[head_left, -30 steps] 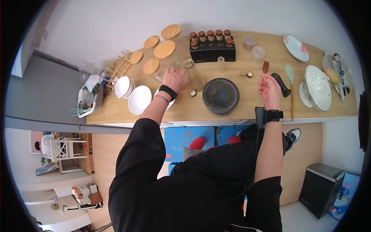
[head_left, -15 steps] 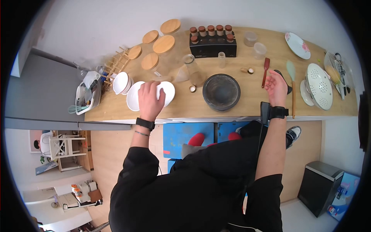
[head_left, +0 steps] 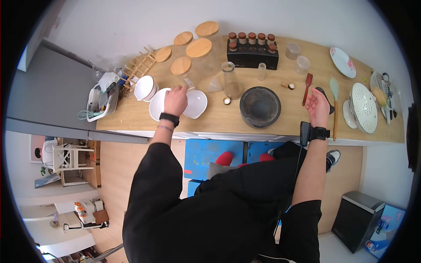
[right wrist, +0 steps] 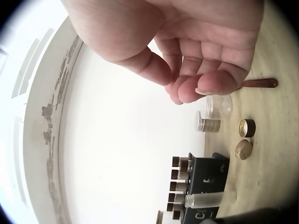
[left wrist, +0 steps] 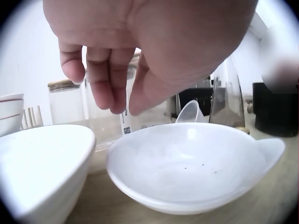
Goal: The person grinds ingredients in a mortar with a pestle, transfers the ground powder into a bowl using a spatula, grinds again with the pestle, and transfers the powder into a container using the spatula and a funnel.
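My left hand is raised above two white bowls, touching neither, its fingers pointing down and bent with nothing visible between them. In the left wrist view, a spouted bowl with a few dark specks lies below the fingertips, and the other bowl stands to its left. My right hand hangs palm up, fingers loosely curled and empty, between a red spatula and a black pestle-like tool partly hidden behind it. In the right wrist view the thumb of this hand is close to the fingers.
A dark stone mortar, glass bottle, funnel and small lid stand between the hands. Behind are wooden-lidded jars and a black spice rack. A colander stands at the right.
My left hand has moved from beside the funnel and bottle, left and toward the counter's front, to above the bowls. My right hand has shifted slightly right, uncovering the red spatula's handle.
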`<act>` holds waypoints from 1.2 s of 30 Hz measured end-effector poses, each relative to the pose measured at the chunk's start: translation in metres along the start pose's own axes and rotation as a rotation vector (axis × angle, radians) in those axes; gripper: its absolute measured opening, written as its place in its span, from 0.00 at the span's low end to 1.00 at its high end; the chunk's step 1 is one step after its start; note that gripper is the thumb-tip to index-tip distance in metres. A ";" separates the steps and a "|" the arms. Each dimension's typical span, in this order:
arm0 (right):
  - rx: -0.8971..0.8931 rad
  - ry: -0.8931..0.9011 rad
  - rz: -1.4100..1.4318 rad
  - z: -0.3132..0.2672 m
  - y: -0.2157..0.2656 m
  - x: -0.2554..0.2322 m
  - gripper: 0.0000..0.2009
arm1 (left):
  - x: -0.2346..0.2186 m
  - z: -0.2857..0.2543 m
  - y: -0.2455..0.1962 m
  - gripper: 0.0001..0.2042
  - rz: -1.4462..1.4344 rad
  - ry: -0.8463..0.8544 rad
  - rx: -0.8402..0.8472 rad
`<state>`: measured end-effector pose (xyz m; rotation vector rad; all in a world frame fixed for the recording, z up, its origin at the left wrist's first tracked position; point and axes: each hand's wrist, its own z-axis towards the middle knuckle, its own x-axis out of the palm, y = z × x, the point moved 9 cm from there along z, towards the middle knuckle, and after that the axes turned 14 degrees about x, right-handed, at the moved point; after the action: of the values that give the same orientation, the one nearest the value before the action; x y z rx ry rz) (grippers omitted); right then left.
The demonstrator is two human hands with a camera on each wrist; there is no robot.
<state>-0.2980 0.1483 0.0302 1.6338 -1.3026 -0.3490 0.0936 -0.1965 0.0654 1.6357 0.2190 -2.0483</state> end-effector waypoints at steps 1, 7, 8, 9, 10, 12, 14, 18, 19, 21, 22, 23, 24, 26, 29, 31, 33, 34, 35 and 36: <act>0.003 -0.015 0.016 -0.002 0.000 0.000 0.12 | 0.015 0.008 -0.003 0.08 0.008 0.097 0.095; -0.007 -0.010 0.035 -0.003 0.001 -0.001 0.11 | 0.063 0.023 0.024 0.13 0.068 0.475 -0.064; -0.007 -0.019 0.040 -0.002 0.000 -0.003 0.11 | 0.064 0.025 0.023 0.13 0.068 0.477 -0.054; -0.007 -0.010 0.036 -0.001 -0.001 -0.002 0.11 | 0.066 0.025 0.023 0.13 0.039 0.478 -0.074; -0.007 0.002 0.030 0.001 -0.001 0.002 0.10 | 0.061 0.025 0.022 0.14 0.011 0.478 -0.096; -0.003 -0.005 0.026 0.003 -0.003 0.004 0.10 | 0.050 0.022 0.021 0.15 -0.049 0.463 -0.125; -0.002 -0.022 0.019 0.006 -0.003 0.001 0.10 | 0.052 0.026 0.021 0.16 -0.119 0.449 -0.148; 0.004 0.017 -0.018 0.009 -0.005 0.007 0.12 | 0.066 0.021 0.055 0.16 -0.221 0.502 -0.282; 0.008 0.018 -0.025 0.009 -0.005 0.007 0.12 | 0.069 0.020 0.061 0.15 -0.153 0.541 -0.250; 0.007 0.020 -0.021 0.010 -0.005 0.009 0.11 | 0.077 0.017 0.067 0.14 -0.109 0.571 -0.207; 0.008 0.023 -0.020 0.010 -0.005 0.009 0.11 | 0.080 0.016 0.069 0.14 -0.120 0.579 -0.214; 0.008 0.019 -0.016 0.010 -0.005 0.010 0.11 | 0.083 0.015 0.071 0.14 -0.132 0.586 -0.221; 0.013 0.011 -0.012 0.011 -0.005 0.011 0.11 | 0.087 0.017 0.073 0.14 -0.131 0.588 -0.215; 0.022 0.003 -0.006 0.012 -0.005 0.012 0.11 | 0.092 0.019 0.075 0.14 -0.172 0.590 -0.220; 0.029 0.016 -0.014 0.015 -0.007 0.016 0.11 | 0.103 0.018 0.080 0.15 -0.200 0.670 -0.256; 0.025 0.013 -0.012 0.017 -0.007 0.016 0.11 | 0.105 0.020 0.082 0.14 -0.218 0.695 -0.264; 0.026 0.008 -0.014 0.020 -0.008 0.017 0.11 | 0.106 0.021 0.082 0.14 -0.236 0.718 -0.270; 0.027 0.004 -0.017 0.021 -0.009 0.018 0.11 | 0.105 0.023 0.081 0.14 -0.215 0.713 -0.255; 0.027 0.002 -0.017 0.023 -0.010 0.019 0.11 | 0.103 0.024 0.080 0.14 -0.195 0.707 -0.241; 0.021 -0.005 -0.052 0.024 -0.010 0.022 0.10 | 0.103 0.024 0.078 0.14 -0.197 0.708 -0.239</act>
<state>-0.3013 0.1168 0.0177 1.6876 -1.2727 -0.3723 0.0952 -0.3033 -0.0119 2.1757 0.8578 -1.4083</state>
